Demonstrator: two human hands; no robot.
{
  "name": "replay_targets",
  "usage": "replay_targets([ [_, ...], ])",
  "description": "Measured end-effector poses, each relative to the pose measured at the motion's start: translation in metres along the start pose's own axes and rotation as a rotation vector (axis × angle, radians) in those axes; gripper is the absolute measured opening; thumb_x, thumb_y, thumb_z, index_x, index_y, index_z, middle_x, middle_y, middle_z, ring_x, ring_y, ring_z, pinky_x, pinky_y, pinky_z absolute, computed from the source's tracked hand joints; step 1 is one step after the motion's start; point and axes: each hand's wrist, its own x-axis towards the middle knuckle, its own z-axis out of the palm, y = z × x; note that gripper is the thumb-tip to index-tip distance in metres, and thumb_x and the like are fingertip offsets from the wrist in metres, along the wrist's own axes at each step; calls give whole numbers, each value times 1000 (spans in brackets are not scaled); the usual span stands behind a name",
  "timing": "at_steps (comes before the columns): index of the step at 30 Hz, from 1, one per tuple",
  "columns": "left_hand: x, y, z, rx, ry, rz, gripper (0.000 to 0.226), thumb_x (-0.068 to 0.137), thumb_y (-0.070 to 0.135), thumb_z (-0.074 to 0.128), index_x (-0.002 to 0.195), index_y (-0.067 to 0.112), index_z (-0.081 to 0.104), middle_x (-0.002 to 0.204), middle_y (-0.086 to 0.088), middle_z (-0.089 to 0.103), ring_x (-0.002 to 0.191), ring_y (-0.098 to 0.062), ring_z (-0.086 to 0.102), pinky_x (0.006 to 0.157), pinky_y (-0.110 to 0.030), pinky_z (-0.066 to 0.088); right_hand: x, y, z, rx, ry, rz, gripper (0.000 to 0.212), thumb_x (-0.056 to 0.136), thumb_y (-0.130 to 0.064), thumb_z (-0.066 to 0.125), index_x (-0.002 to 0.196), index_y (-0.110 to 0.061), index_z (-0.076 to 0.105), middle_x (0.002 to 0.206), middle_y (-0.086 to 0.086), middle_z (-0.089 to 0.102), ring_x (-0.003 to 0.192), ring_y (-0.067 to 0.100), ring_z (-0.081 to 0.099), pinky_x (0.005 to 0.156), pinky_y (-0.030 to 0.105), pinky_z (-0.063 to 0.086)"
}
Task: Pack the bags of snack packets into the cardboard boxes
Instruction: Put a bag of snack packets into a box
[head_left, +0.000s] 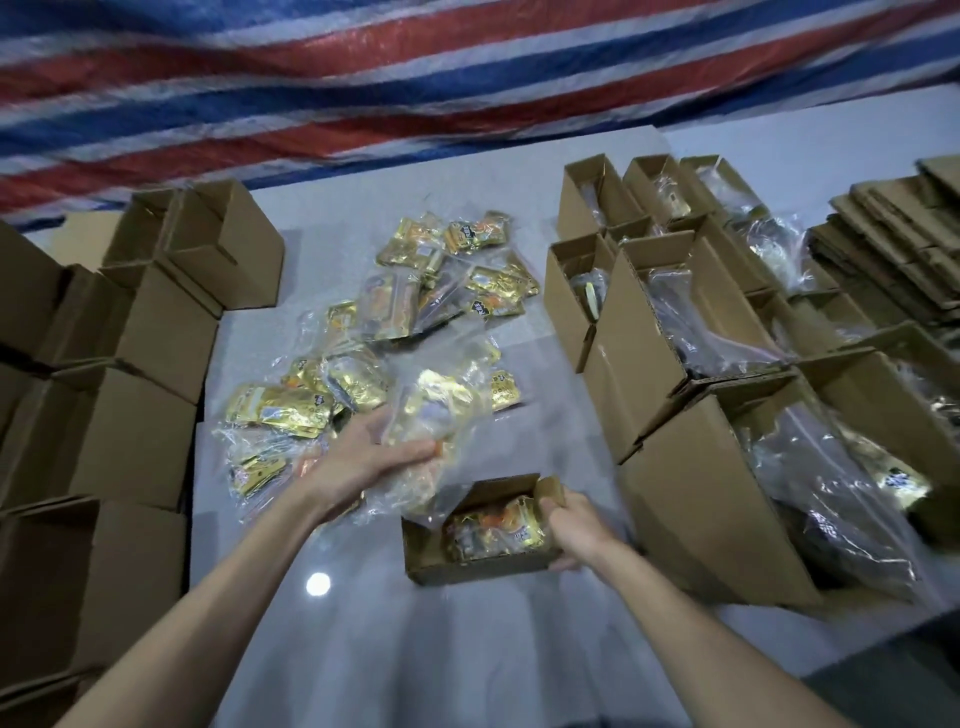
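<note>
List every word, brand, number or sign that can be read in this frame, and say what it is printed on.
No text can be read.
Gold snack packets in the clear bags: dark labels with light characters, too blurred to read.
Packets in the small open box: printing visible, too small to read.
Cardboard boxes on both sides: no printing visible.
Striped tarp: no writing.
</note>
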Motion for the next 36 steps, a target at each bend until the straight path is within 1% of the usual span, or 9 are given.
replay_targets([
  [4, -9, -2, 18, 134, -2, 3, 60, 76, 40, 79, 127, 43, 48, 121, 38, 58, 105, 16, 58, 83, -5, 46, -4, 1, 0, -61, -1, 9, 20, 103, -28, 43, 119, -21, 53, 103, 3, 65, 90, 27, 65, 51, 29, 57],
  [7, -8, -7, 25, 240, 10, -46, 70, 87, 52, 63, 147, 27, 40, 149, 22, 36, 131, 2, 43, 113, -27, 33, -3, -1, 1, -120, 76, -79, 28, 99, -19, 51, 127, -22, 54, 130, 7, 63, 95, 18, 62, 78, 20, 51],
  [11, -8, -3, 33, 326, -49, 58, 26, 102, 39, 47, 114, 26, 66, 100, 19, 70, 92, 7, 61, 87, -15, 44, -9, -6, 1, -107, 255, -204, 60, 88, -17, 61, 144, -30, 43, 147, 1, 48, 133, 25, 47, 111, 44, 38],
  [17, -2, -11, 36, 622, -121, 179, 29, 106, 25, 41, 102, 19, 69, 76, 9, 64, 68, 5, 59, 66, -17, 42, -16, -5, 2, -92, 122, -167, 55, 88, -5, 56, 139, -25, 48, 136, 3, 57, 116, 24, 58, 88, 30, 51],
  [21, -4, -14, 38, 849, -207, 209, 38, 106, 35, 38, 133, 24, 61, 115, 7, 69, 83, 7, 57, 85, -25, 49, -21, 2, 5, -76, 53, -38, 21, 94, -21, 47, 110, -24, 59, 103, 5, 68, 81, 25, 66, 53, 33, 60],
  [24, -5, -13, 37, 1051, -225, 263, 38, 106, 35, 39, 138, 26, 56, 130, 4, 58, 117, -12, 50, 102, -35, 40, -20, 1, 7, -7, 47, -24, 20, 95, -21, 45, 107, -21, 62, 105, 6, 67, 86, 27, 67, 50, 34, 60],
  [28, -5, -17, 42, 1177, -269, 304, 41, 103, 26, 43, 140, 40, 51, 119, 5, 57, 111, -15, 47, 93, -34, 41, -17, -1, 8, 40, 79, -11, 25, 97, -13, 43, 109, -19, 64, 106, 8, 66, 94, 31, 66, 57, 37, 61],
  [32, 4, -22, 56, 1046, -292, 196, 61, 89, 2, 45, 133, 41, 58, 133, 9, 61, 121, -18, 55, 97, -37, 47, -15, -2, 5, 83, 72, -3, 14, 99, -17, 51, 90, -24, 60, 86, -2, 61, 79, 23, 64, 48, 28, 58],
  [36, 15, -53, 65, 1257, -414, -148, 51, 94, 15, 46, 137, 41, 54, 132, -5, 61, 119, -29, 56, 97, -38, 45, -14, 0, 1, 91, 33, 11, 14, 97, -19, 49, 102, -23, 61, 93, -4, 64, 80, 17, 65, 44, 23, 53],
])
